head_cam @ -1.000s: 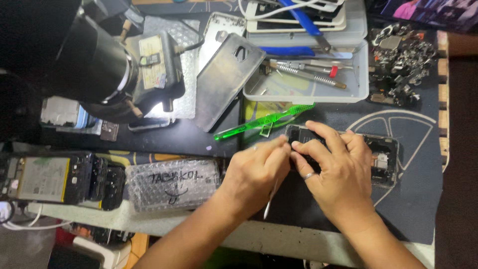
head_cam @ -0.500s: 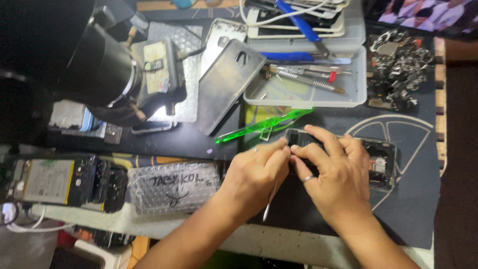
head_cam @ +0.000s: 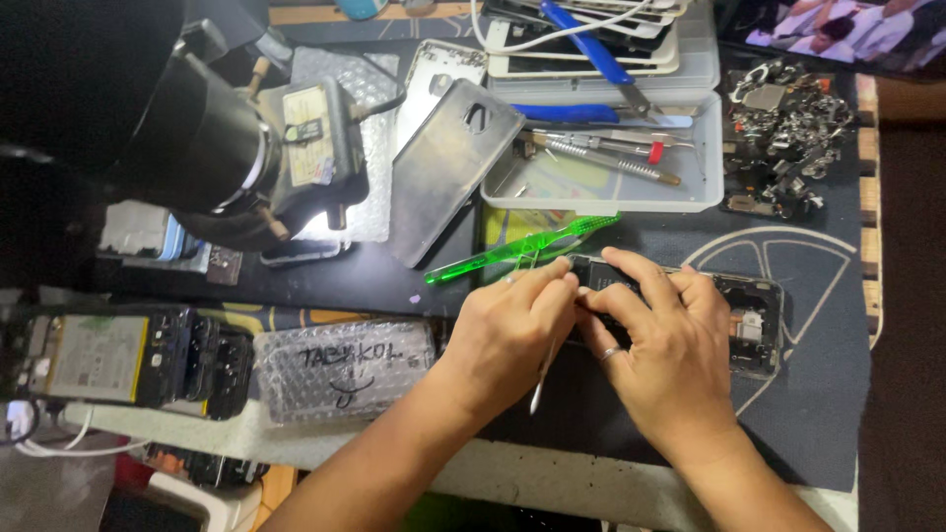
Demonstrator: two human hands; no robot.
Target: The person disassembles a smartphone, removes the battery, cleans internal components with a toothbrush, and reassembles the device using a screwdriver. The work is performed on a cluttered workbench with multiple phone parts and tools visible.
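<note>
At the near edge of the tabletop [head_cam: 591, 473] both forearms come in, and the two hands meet over a dark work mat [head_cam: 818, 394]. The left hand [head_cam: 512, 335] has its fingers closed around a thin white pointed tool [head_cam: 542, 379], whose tip sticks out below the palm toward the near edge. The right hand [head_cam: 670, 345] lies across an opened phone [head_cam: 754, 320], fingers curled down and pressing on it, so the phone is held fast against the mat.

Both sets of fingertips crowd the same small spot. A slip of the slim tool there could, I judge, scratch or gouge the exposed parts, or flick something small loose onto the dark mat, where it would be hard to find. The right hand also hides most of the work, which makes a slip more likely.

The phone lies flat, back removed, on the right half of the mat. Only its right end shows: a dark frame with small metallic parts inside.

Just beyond the hands lies a green translucent plastic tool [head_cam: 522, 246]. Farther back are a grey phone back cover [head_cam: 453, 163], a clear tray of hand tools [head_cam: 601, 163] and, toward the far right corner, a heap of small metal parts [head_cam: 783, 123].
</note>
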